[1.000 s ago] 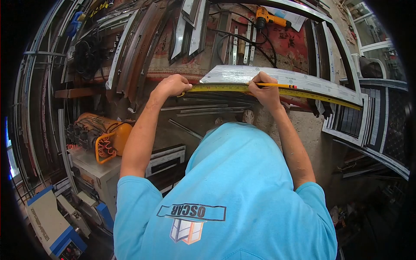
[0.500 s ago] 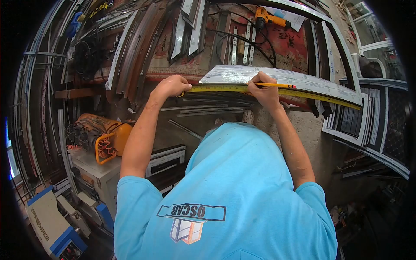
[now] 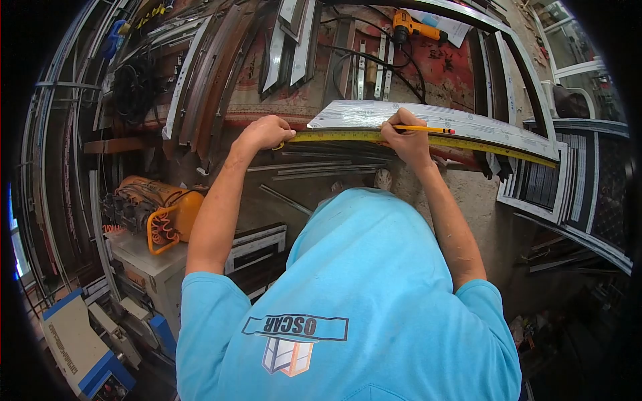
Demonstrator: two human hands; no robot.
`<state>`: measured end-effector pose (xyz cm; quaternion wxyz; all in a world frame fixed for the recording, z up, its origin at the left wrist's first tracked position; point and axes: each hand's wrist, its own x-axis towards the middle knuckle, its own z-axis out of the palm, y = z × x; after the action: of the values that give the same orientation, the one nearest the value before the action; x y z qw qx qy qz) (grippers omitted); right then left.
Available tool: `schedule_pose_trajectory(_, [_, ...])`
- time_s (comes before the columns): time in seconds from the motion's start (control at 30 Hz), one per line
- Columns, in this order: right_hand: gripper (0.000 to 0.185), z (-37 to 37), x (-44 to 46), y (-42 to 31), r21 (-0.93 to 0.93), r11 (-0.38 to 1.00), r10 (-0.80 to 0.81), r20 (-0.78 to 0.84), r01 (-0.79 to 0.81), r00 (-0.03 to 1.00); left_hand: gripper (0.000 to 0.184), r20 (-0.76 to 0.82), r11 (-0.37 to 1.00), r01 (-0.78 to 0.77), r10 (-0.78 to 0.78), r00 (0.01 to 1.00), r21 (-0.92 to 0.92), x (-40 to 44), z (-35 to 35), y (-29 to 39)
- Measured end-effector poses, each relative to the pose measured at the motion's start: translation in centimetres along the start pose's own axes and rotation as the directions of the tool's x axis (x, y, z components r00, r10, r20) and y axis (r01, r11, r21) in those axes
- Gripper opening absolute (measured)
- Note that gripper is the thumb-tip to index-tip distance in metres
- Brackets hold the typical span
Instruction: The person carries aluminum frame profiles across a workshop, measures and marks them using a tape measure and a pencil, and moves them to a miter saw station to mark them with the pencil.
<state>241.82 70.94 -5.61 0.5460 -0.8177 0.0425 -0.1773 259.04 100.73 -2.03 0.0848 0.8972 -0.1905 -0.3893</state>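
A yellow tape measure [image 3: 334,136] is stretched along the near edge of a film-wrapped profile [image 3: 374,115] whose left end is cut at a slant. My left hand [image 3: 267,132] is closed on the tape's left end, a little left of the profile's tip. My right hand [image 3: 405,139] pinches a yellow pencil [image 3: 428,129] over the middle of the profile, its eraser end pointing right. The pencil's tip is hidden by the fingers. Toward the right, the tape runs on to the corner of a wrapped frame [image 3: 531,83].
An orange drill [image 3: 418,28] with a black cable lies beyond the profile on a red carpet [image 3: 448,70]. Long dark profiles [image 3: 207,80] lie at the left. An orange compressor [image 3: 160,204] stands at lower left, and stacked frames [image 3: 555,180] lean at the right.
My right hand has tilted slightly, and the pencil's eraser end has shifted a little to the left and up. My left hand has stayed in place.
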Motion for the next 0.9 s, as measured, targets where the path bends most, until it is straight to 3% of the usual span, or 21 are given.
schedule_pose_trajectory(0.27, [0.017,0.1,0.1,-0.1,-0.019,1.000,-0.001,-0.015,0.001,1.000,0.046,-0.022,1.000,-0.009,0.009,1.000,-0.007,0.3,0.4,-0.4])
schedule_pose_trajectory(0.37, [0.018,-0.4,-0.1,-0.2,0.007,1.000,-0.003,0.064,0.003,0.998,0.046,-0.031,1.000,-0.006,0.006,0.999,-0.004,0.4,0.4,-0.5])
schedule_pose_trajectory(0.9, [0.018,0.1,0.0,0.2,0.037,0.999,0.001,0.002,-0.001,1.000,0.046,-0.026,1.000,0.001,0.000,1.000,0.008,-0.4,0.1,0.2])
